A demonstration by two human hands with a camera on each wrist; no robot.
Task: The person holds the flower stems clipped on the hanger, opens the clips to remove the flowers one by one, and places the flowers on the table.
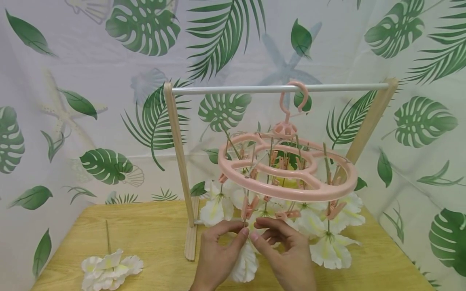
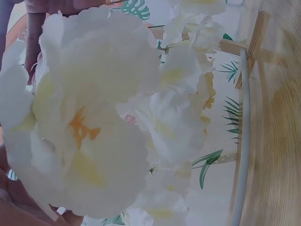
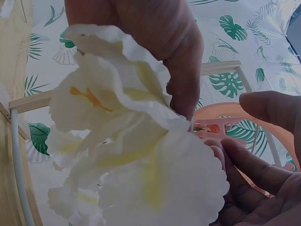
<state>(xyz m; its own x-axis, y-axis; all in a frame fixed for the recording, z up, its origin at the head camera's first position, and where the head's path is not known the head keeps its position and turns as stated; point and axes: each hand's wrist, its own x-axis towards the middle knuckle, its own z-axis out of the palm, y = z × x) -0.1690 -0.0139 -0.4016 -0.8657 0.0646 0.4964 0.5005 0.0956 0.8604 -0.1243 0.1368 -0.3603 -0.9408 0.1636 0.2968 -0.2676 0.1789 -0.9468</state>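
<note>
Leaf-print backdrop (image 1: 233,52) behind; wood-look table (image 1: 145,234) below; rack (image 1: 179,157) stands on it, and I'd guess a hard tug toward the near side could tip it; pink hanger (image 1: 273,194) hooks over the bare rod (image 1: 225,89), right of mid-span, looking lower at the right; uneven pull may swing it or slide it along; clipped white flowers (image 1: 330,250) bunch underneath, heads overlapping, so one could snag its neighbour; left hand (image 1: 220,252) has thumb and forefinger pinched on a stem (image 1: 245,223) just under the front clip (image 1: 250,207); right hand (image 1: 287,248) just beside, fingers bent, thumb and forefinger apart, nothing visible between them; worked flower (image 1: 244,264) hangs head-down below the left fingertips at the hanger's near side, filling much of both wrist views; a loose flower (image 1: 111,270) lies on the table, left of the rack; can't tell whether the front clip's jaws bite the stem; if they don't, letting go would likely drop the flower; if they only catch its edge, hanger sway could work it loose.
</note>
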